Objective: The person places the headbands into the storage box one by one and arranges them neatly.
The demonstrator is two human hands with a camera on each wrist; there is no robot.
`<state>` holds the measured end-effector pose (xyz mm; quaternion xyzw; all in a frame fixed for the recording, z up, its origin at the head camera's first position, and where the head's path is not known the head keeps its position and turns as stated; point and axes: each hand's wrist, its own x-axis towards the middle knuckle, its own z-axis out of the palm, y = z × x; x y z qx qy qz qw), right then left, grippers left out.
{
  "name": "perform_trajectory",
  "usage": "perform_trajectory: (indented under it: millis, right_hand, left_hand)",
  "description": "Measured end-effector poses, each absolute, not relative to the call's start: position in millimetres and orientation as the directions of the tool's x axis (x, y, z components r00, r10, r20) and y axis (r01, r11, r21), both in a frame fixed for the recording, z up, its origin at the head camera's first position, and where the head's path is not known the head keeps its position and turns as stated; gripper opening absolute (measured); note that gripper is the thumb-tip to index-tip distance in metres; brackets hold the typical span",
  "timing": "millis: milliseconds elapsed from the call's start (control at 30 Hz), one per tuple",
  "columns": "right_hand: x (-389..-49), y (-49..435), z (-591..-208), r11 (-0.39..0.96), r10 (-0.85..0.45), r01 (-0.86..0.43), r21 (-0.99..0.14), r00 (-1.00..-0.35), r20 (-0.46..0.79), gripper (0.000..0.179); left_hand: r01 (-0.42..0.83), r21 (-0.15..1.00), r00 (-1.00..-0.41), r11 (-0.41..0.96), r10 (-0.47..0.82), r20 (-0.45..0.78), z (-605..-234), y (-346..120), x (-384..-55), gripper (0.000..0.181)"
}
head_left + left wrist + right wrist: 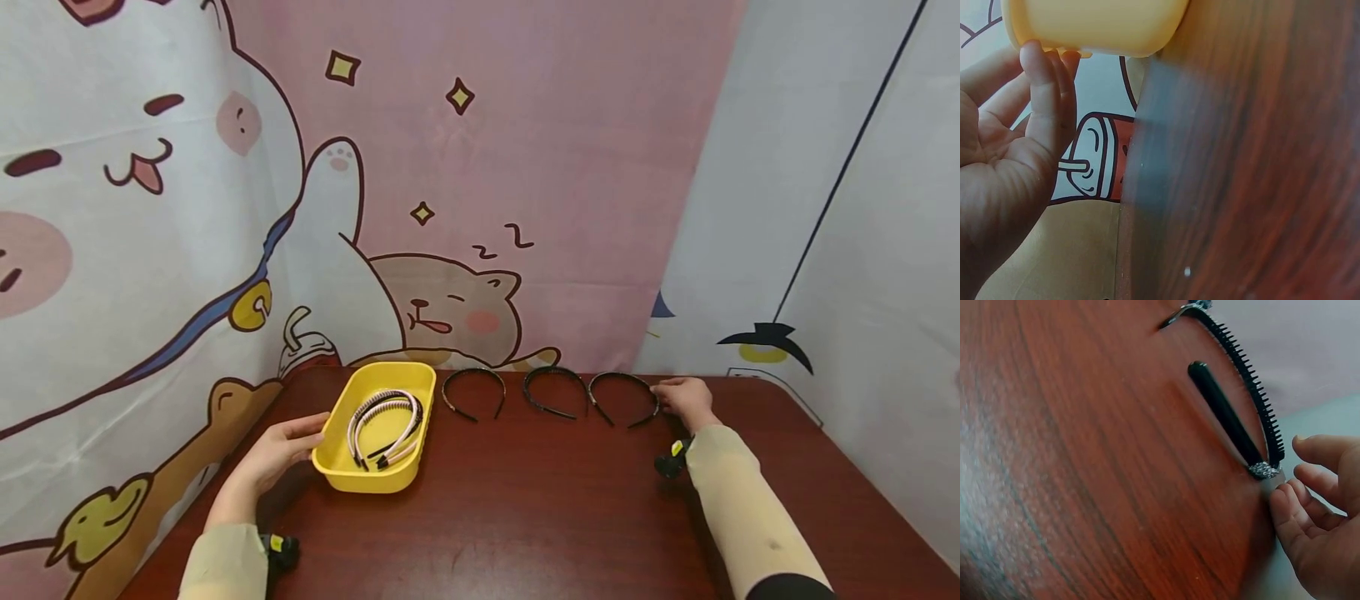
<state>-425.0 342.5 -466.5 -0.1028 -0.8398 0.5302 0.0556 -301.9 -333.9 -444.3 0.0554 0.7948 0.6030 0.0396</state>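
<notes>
My left hand [281, 446] holds the left rim of a yellow plastic basket [367, 482], thumb and fingertips at its edge in the left wrist view. Inside the basket lie several pale and black headbands [408, 402]. At the right, my right hand [686, 398] is beside the rightmost of three dark headbands [621, 375] in a row. In the right wrist view this headband [1225, 415] has comb teeth and a glittery band; my bent fingertips are right by that glittery part. The middle headband [553, 369] and the left headband [474, 370] have no hand on them.
The dark red wooden table [525, 500] ends at a back edge close behind the headbands. Behind it hangs a pink and white cartoon cloth [585, 167], which also runs along the left side. Black wrist cameras [671, 460] are strapped on both forearms.
</notes>
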Motion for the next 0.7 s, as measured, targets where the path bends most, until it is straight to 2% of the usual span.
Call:
perform_trajectory:
  millis: [467,700]
  right_hand:
    - [-418.2,331.8,-457.8,0.770,0.172,0.050,-0.636,-0.976,0.133,0.031]
    - [-415.7,323.7,-451.4,0.788,0.222,0.120,-0.604,-0.970,0.096,0.031]
  left_hand:
    - [0.038,0.964,-0.991,0.261,0.135,0.003,-442.6,-332.9,-301.4,0.058]
    - [0.038,0.964,-0.990,0.263,0.141,0.000,-442.8,-333.2,-302.0,0.060]
